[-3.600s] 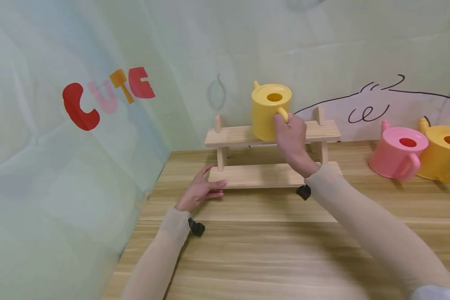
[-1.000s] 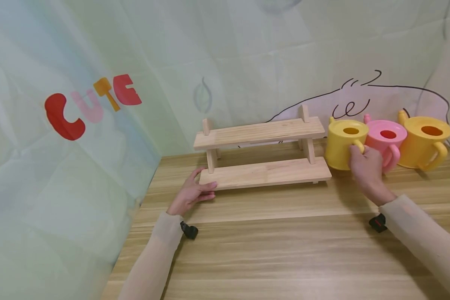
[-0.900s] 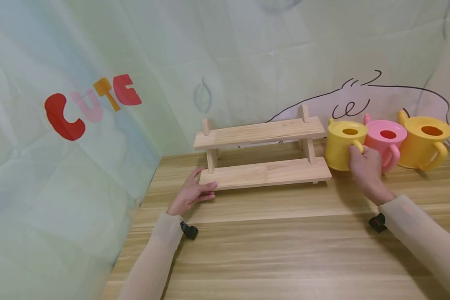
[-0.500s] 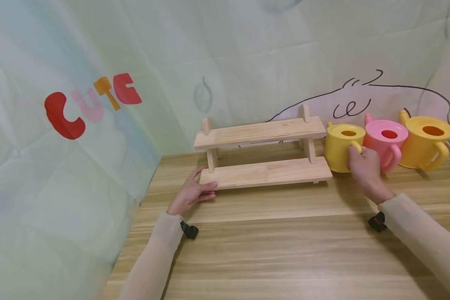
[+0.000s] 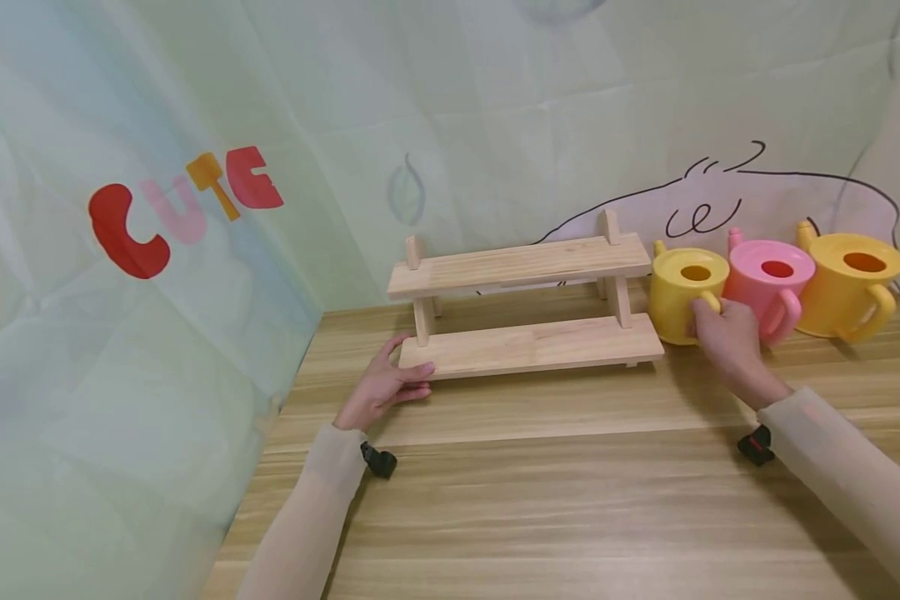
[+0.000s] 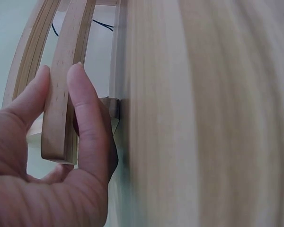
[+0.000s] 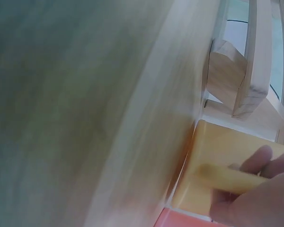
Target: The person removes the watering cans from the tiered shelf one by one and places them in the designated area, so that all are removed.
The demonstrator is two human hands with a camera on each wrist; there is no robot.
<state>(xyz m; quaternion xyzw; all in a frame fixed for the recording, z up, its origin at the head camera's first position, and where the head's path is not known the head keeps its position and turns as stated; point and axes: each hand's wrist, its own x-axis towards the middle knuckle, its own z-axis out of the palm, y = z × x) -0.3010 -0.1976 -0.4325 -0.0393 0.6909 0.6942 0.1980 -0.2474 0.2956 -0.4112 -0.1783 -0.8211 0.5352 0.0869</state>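
Note:
At the left end of a two-tier wooden shelf (image 5: pixel 525 348), my left hand (image 5: pixel 382 387) pinches the lower board, thumb on top and fingers beneath. The left wrist view shows the board's end (image 6: pixel 59 127) between thumb and fingers. To the right of the shelf, a small yellow watering can (image 5: pixel 671 308) stands upright on the table. My right hand (image 5: pixel 729 337) holds its handle; in the right wrist view the fingers curl around the handle (image 7: pixel 227 178). A pink watering can (image 5: pixel 768 275) stands right beside it, partly hidden by this hand.
A larger, deeper yellow watering can (image 5: pixel 832 292) stands at the right end of the row. Behind everything hangs a printed cloth backdrop (image 5: pixel 480 150), which also runs down the left side. The wood-grain table (image 5: pixel 525 500) stretches out in front.
My right hand has carried the small yellow watering can from the shelf's upper board to the table beside the pink one, then drawn it slightly nearer. My left hand keeps its grip.

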